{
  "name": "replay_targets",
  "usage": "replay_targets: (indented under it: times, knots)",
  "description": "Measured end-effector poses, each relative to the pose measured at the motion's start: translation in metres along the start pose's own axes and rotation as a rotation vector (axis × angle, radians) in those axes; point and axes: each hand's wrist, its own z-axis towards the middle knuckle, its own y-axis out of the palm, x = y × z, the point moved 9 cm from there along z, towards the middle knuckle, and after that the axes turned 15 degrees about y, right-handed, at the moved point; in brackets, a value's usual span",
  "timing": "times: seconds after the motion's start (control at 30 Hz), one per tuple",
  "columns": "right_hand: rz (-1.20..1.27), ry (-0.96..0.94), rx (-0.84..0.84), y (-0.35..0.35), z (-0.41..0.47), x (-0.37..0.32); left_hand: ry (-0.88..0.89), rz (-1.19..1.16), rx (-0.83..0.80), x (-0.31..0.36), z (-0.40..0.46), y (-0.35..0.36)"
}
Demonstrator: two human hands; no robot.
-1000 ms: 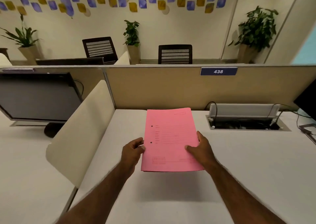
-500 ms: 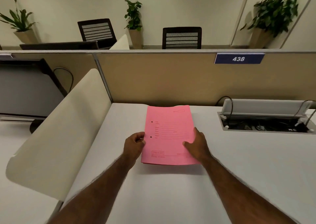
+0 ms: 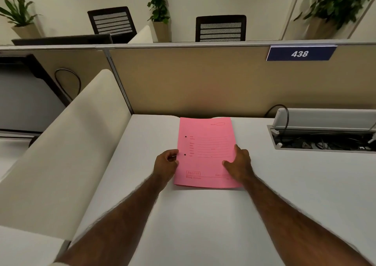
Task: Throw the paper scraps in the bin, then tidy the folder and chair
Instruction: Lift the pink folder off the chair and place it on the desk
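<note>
both our forearms reach forward; our left hand (image 3: 165, 164) pinches the folder (image 3: 205, 139) edge, our right hand (image 3: 239, 164) grips the opposite edge.

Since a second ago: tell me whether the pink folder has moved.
Yes. The pink folder has come down toward the desk; its far edge now lies near the base of the partition.
</note>
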Motion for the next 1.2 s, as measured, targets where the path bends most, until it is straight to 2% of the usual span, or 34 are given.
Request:
replay_targets:
  times: [0.3,0.57,0.87,1.03,1.2]
  knots:
    - [-0.082,-0.016,0.102,-0.003,0.011,0.006,0.020,0.090,-0.032,-0.002,0.004,0.015]
    - [-0.209,-0.127,0.085,0.000,-0.019,0.006,0.116,0.298,-0.051,0.015,-0.024,0.019]
    - [-0.363,-0.347,0.073,-0.001,-0.124,0.034,0.246,0.355,-0.071,0.046,-0.133,0.012]
    - [-0.344,-0.408,0.131,-0.017,-0.204,0.058,0.313,0.319,-0.017,0.075,-0.201,-0.004]
    - [-0.282,-0.440,0.213,-0.051,-0.304,0.092,0.458,0.269,-0.005,0.124,-0.288,-0.019]
